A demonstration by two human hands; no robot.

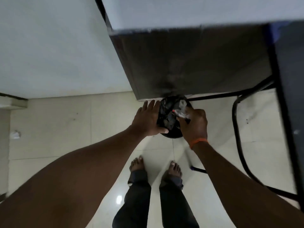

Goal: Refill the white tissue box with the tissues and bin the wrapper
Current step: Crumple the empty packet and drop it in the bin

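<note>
The right hand (195,124) is curled tight around a crumpled clear wrapper (181,110), which sticks out from the fist toward 11 o'clock and hangs over the mouth of the bin (171,119). A small red mark shows on the wrapper near the fingers. An orange band (198,142) circles the right wrist.

The left hand (148,120) lies spread wide and flat, fingers pointing to 12 o'clock, with its thumb pressed on the bin's near rim at about 7 o'clock of the opening; it holds nothing but steadies the bin from the 9 o'clock side.

The bin is small, round and dark, lined with a wrinkled black bag, and stands on the pale tiled floor (65,129). At its 12 o'clock side it sits just against the foot of a dark cabinet (189,63) with a light top. From 3 o'clock of the bin runs the black metal frame (236,129) of some furniture.

Toward 6 o'clock, two bare feet (138,163) and dark trouser legs stand on the tiles. A scrap of white paper (15,134) lies on the floor far off at 9 o'clock. The tissue box is out of view.
</note>
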